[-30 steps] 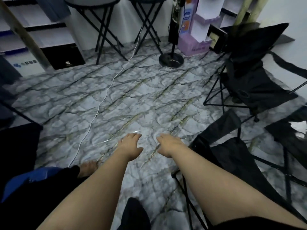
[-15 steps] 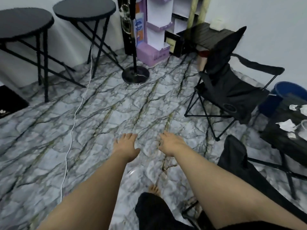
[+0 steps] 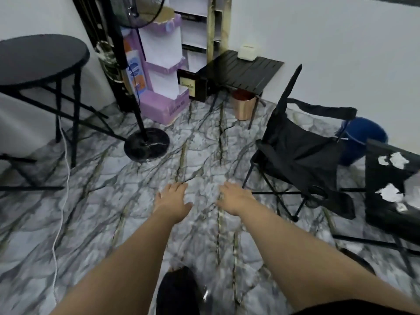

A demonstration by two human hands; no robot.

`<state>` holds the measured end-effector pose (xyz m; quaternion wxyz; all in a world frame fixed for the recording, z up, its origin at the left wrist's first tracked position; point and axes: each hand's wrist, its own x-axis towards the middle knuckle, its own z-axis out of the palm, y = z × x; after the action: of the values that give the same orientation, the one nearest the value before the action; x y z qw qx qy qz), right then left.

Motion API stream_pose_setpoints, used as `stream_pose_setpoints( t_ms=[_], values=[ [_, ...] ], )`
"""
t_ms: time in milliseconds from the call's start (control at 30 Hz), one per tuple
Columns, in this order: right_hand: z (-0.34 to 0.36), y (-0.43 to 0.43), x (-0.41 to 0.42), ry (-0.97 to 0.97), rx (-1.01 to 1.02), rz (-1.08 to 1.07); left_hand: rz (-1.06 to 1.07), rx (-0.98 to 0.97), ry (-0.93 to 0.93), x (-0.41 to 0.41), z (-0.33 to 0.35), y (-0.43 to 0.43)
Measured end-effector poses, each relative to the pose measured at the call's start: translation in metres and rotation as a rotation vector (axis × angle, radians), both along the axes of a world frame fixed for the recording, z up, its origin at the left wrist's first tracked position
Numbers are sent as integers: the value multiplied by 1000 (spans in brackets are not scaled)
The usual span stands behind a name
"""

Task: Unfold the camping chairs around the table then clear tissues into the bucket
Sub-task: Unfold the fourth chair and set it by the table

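Staying flat, empty: left hand, right hand. View turning rightward; showing one open chair, one bucket, about four tissues on counter.

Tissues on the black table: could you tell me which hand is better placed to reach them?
Probably the right hand. Both hands are open and empty, but the tissues lie on the table to its side; the left hand would cross over.
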<state>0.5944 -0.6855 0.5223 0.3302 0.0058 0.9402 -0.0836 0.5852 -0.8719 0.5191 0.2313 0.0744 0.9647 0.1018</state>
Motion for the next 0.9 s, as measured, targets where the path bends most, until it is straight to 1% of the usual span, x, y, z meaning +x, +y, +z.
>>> stream_pose_setpoints(
  t_ms=[133, 267, 367, 467, 567, 700, 767, 900],
  values=[
    [6, -8, -72, -1, -25, -142, -131, 11, 10, -96, 3, -10],
    [14, -7, -124, 19, -28, -276, -247, 36, 38, -180, 9, -1],
    [10, 9, -151, 20, -12, -390, -349, 57, 8, -226, 4, 20],
    [3, 37, -166, 10, 7, -524, -470, 103, 25, -260, 1, 51],
    [4, 71, -178, 7, 26, -649, -528, 117, 29, -303, 6, 92],
    [25, 124, -194, 104, 60, -806, -622, 177, 117, -356, 22, 163],
    [39, 150, -199, 188, 69, -900, -690, 223, 125, -368, 30, 201],
    [62, 186, -217, 330, 36, -1047, -821, 274, 205, -389, 42, 262]
  ],
)
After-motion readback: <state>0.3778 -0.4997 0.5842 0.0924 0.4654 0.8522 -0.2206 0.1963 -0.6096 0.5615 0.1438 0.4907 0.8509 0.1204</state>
